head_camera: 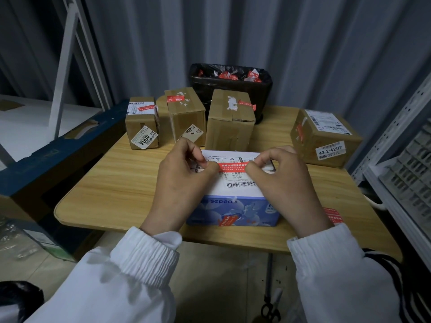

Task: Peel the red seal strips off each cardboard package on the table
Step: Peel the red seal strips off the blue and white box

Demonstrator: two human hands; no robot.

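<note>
- Left hand (184, 183) pinched red strip (233, 167) at its left end, apparently to lift it.
- Right hand (286, 183) pinched the right end, probably steadying blue box (233, 210).

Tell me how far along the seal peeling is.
Done: crumpled red strips lie in the bin behind. In hand: the left hand and right hand pinch the top red strip on the blue box. Left: that box's front strip, plus strips on four brown boxes.
</note>
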